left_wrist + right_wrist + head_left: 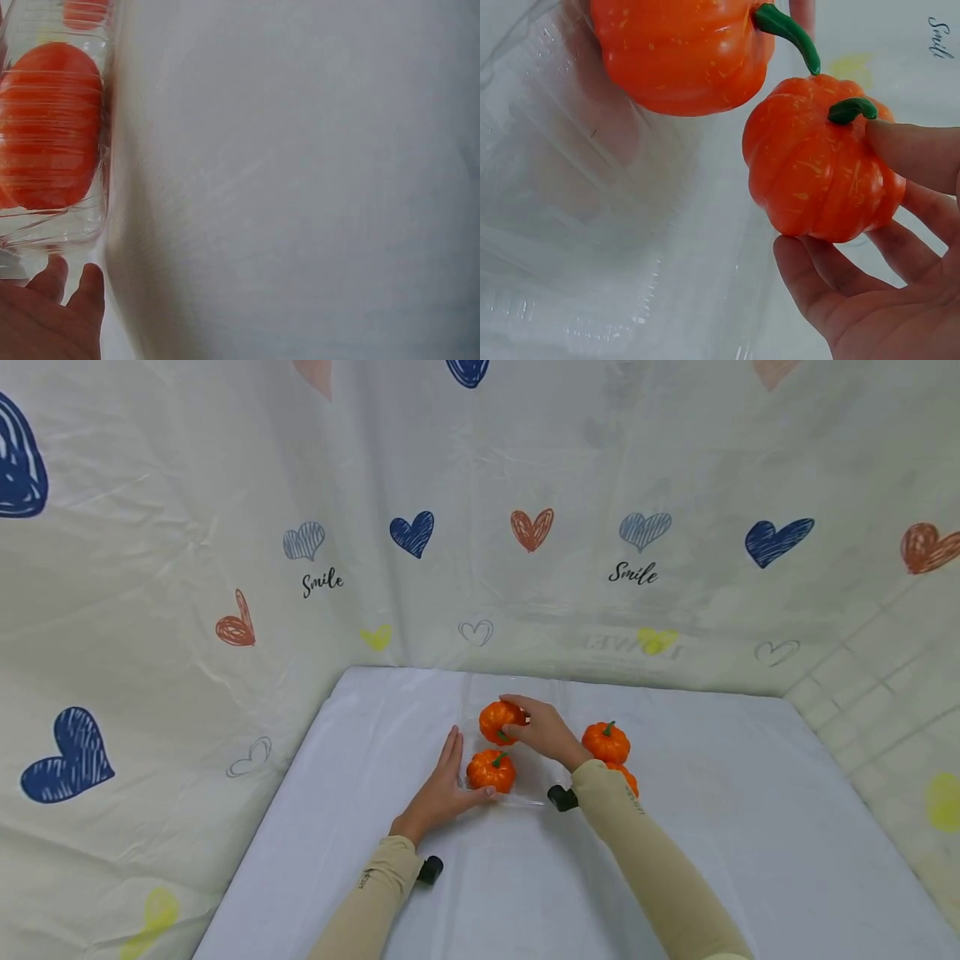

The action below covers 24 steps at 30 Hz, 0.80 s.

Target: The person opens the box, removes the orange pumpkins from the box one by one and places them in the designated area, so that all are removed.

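Note:
A clear plastic container (532, 778) lies on the white-covered table, with a small orange toy pumpkin (491, 773) in its near left part. My left hand (441, 793) is at the container's left near corner, fingers straight and thumb stretched along the near side. In the left wrist view, orange shows through the ribbed container wall (105, 187). My right hand (547, 732) holds a second pumpkin (817, 165) by its sides, over the far part of the container. Its green stem points up beside the thumb, and fingertips support it from below.
To the right of the container sits another orange pumpkin (606, 743). One more pumpkin (628, 778) is partly hidden behind my right sleeve (622, 818). A wall sheet printed with hearts (532, 531) hangs behind the table (712, 827).

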{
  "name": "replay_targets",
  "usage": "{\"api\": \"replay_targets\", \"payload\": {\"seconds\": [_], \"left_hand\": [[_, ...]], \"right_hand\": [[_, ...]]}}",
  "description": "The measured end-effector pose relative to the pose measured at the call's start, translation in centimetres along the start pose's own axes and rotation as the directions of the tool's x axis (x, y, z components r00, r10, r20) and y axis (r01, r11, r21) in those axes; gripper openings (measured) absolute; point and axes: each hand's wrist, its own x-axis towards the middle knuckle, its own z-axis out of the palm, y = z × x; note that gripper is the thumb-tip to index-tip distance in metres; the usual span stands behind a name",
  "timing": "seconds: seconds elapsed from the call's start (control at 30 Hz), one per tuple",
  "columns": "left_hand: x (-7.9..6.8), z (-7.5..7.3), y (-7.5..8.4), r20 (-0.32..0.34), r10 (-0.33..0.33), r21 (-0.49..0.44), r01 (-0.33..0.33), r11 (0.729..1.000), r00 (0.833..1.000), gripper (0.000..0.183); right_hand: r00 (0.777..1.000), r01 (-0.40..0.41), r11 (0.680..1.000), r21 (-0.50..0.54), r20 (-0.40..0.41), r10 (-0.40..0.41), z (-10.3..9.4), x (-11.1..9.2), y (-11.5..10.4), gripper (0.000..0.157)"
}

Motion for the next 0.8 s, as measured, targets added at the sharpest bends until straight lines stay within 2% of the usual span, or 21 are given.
{"api": "replay_targets", "payload": {"seconds": [0.37,0.8], "left_hand": [[0.1,0.3,-0.4,-0.004,-0.002,0.007,0.002,1.000,1.000,0.123],[0.0,0.2,-0.4,-0.004,-0.002,0.011,0.002,1.000,1.000,0.124]], "right_hand": [[0.998,-0.041,0.998,0.038,-0.038,0.043,-1.3,-1.0,0.0,0.057],[0.990,-0.095,0.993,0.070,-0.102,0.102,-2.1,-1.9,1.1,0.058]]}}
